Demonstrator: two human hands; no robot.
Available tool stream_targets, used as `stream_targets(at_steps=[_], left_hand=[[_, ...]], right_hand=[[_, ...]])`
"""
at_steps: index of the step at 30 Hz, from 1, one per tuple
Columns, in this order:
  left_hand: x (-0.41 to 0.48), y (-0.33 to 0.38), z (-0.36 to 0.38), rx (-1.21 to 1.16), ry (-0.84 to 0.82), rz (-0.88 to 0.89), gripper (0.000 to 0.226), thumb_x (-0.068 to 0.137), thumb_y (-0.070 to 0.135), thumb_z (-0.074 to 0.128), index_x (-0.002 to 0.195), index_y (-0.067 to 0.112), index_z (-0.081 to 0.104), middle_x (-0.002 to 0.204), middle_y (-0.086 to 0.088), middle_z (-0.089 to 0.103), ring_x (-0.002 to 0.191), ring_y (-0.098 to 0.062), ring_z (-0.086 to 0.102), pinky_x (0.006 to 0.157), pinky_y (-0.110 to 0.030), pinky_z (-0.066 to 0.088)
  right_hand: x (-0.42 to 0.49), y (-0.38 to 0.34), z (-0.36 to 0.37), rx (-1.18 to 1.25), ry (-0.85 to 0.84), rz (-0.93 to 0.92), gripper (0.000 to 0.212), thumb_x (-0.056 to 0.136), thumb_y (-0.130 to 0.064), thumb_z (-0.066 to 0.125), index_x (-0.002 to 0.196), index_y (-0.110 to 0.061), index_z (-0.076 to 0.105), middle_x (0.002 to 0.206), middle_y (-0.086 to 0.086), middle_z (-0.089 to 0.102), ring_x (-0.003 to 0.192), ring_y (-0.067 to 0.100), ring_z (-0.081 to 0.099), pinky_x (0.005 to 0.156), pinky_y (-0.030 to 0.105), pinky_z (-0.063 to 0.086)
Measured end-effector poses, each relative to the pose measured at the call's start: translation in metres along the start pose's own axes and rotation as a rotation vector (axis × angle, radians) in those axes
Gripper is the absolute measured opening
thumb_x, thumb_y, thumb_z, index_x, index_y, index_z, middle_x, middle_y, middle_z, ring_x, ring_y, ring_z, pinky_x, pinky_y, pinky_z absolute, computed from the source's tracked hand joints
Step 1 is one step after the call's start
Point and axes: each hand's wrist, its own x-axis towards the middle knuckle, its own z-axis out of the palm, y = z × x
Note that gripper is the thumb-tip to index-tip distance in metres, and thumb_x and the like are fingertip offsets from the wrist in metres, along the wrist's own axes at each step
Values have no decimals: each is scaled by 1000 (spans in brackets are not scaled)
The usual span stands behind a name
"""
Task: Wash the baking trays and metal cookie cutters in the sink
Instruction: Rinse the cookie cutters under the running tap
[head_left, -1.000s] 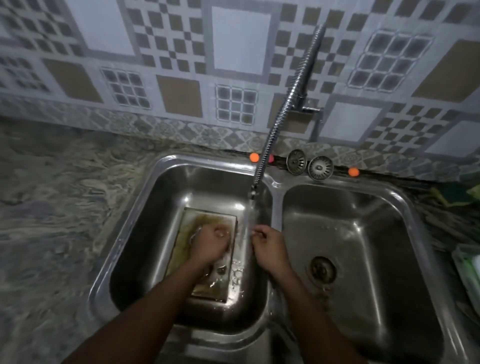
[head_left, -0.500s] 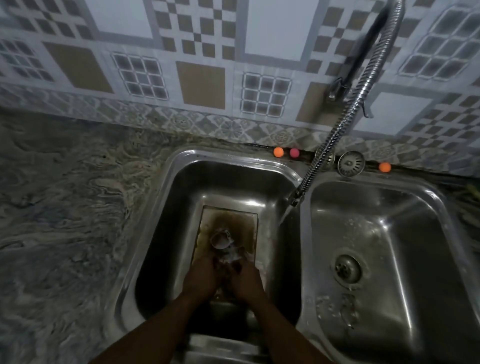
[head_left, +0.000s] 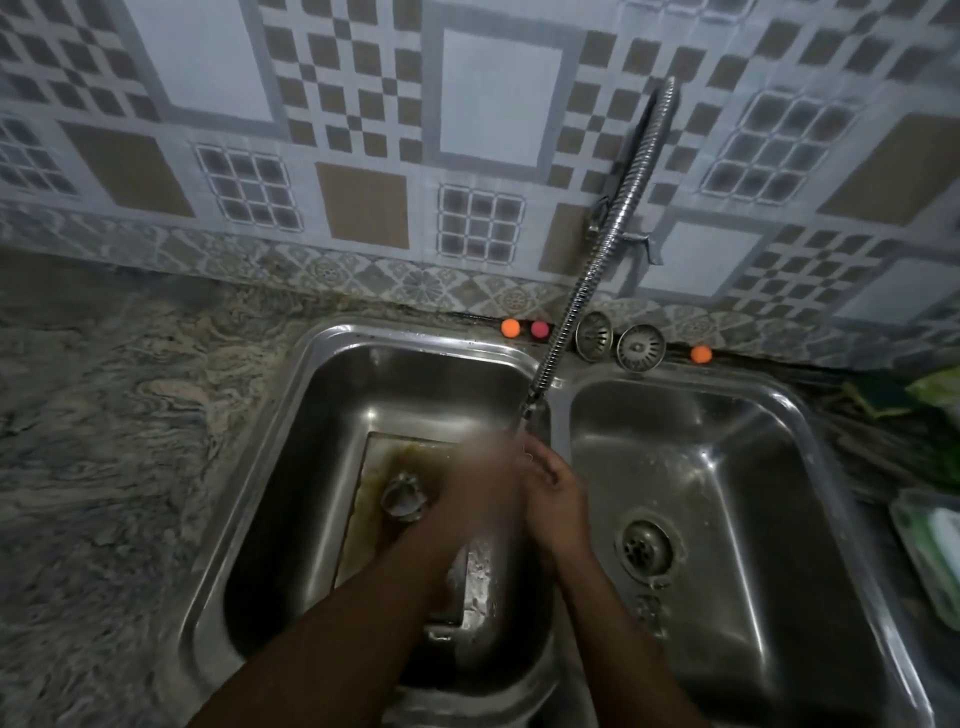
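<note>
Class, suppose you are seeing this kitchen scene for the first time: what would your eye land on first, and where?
The left hand, blurred, and right hand meet under the stream of the coiled faucet over the left basin. Below them lies a brown-stained baking tray with a metal cookie cutter on it. Orange and pink balls dot the sink's back rim.

The steel sink (head_left: 415, 340) has 2 basins. 1 rectangular tray (head_left: 410, 452) lies flat on the floor of the left basin, wet and stained brown, its near end hidden under the arms. 1 small rounded metal cutter (head_left: 402, 496) lies on the tray, near its middle.
</note>
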Motion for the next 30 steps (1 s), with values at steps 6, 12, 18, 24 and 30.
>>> stream_targets(at_steps=[6,12,18,24,30], left_hand=[[3,20,7,-307,-97,-138,18,94,14,57,85,10,73,73,-8,68,55,-15,59,48,-24,41],[0,26,-4,-15,103,69,25,80,5,78,104,0,72,79,-10,75,49,-15,64,46,-25,52],[7,17,-16,-153,86,-37,34,75,-4,78,107,2,70,91,-16,76,78,-24,71,74,-35,59],[2,17,-20,-204,57,47,28,77,2,78,105,7,72,93,-9,76,75,-15,69,72,-29,56],[-8,4,-11,58,65,132,10,83,9,76,90,3,74,87,-15,75,76,-21,67,70,-27,54]], right_hand=[[11,-25,4,408,-25,155,22,96,-6,53,114,-6,65,94,11,73,73,15,69,55,23,54],[12,-19,19,177,113,37,17,95,-3,55,106,0,67,91,17,73,69,19,67,57,25,55],[17,-15,17,-109,285,-74,15,84,-17,74,83,-6,64,77,12,71,69,23,68,67,39,57],[14,-29,8,-428,35,-260,8,88,-4,65,92,-10,69,71,-1,69,55,1,60,53,13,46],[15,-33,8,-569,197,-257,20,84,-7,63,68,-18,66,58,-6,63,51,8,57,49,20,41]])
